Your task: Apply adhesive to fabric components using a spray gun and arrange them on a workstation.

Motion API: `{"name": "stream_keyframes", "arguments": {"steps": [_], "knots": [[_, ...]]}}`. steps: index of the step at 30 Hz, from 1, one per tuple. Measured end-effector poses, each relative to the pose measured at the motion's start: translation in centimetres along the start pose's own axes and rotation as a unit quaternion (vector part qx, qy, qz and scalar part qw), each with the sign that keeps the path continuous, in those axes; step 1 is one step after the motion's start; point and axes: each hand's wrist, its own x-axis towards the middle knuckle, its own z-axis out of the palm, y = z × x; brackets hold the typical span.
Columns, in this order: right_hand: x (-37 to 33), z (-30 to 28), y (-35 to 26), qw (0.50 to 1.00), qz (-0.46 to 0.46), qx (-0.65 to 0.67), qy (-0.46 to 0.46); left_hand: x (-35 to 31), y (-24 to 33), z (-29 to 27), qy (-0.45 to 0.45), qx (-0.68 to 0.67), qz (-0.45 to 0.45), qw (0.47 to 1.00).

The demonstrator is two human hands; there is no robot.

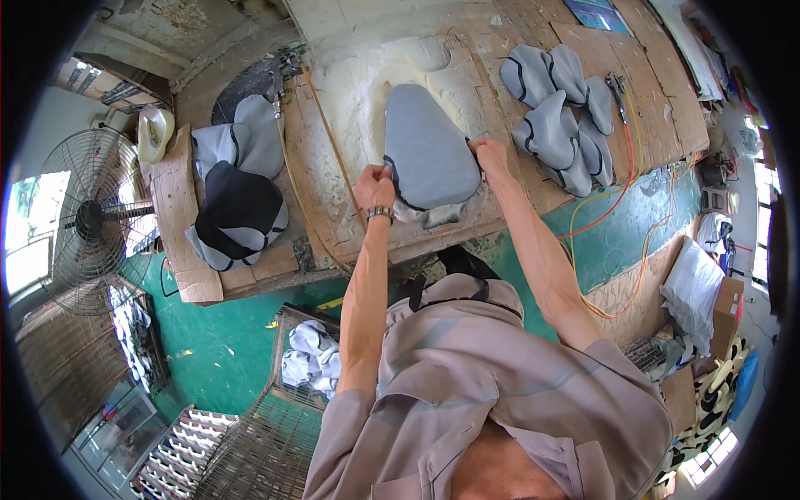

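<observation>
Grey cover (432, 150) on dusty workbench (490, 87), broad end nearest. Left hand (373, 187) and right hand (490, 157) apart — each pinching opposite edge. Step looks like fitting rim; next move likely calls for even pull — both sides.

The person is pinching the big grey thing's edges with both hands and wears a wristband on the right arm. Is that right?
Not quite: the head view shows the wristband on the left arm. The left hand and right hand do pinch the big grey thing at its edges.
</observation>
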Motion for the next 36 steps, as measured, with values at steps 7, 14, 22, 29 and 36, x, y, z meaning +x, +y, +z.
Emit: {"name": "stream_keyframes", "arguments": {"steps": [7, 14, 22, 29, 36], "knots": [[-3.5, 0.8, -2.4, 0.994, -0.056, -0.081, 0.046, 0.4, -0.8, -0.9, 0.050, 0.048, 0.004, 0.998], [-12.6, 3.1, -6.3, 0.887, -0.420, -0.152, 0.118, -1.2, -1.7, -1.2, 0.083, 0.032, -0.035, 0.995], [-14.8, 6.5, -5.7, 0.755, -0.563, -0.324, 0.089, 2.0, -7.2, -11.3, 0.303, 0.155, 0.122, 0.932], [-14.7, 6.2, -6.3, 0.758, -0.560, -0.319, 0.098, 7.1, -13.1, -24.7, 0.034, 0.529, 0.065, 0.846], [-15.7, 5.3, -6.5, 0.761, -0.566, -0.301, 0.098, 8.4, -3.3, -26.6, 0.158, -0.389, -0.049, 0.906]]}}
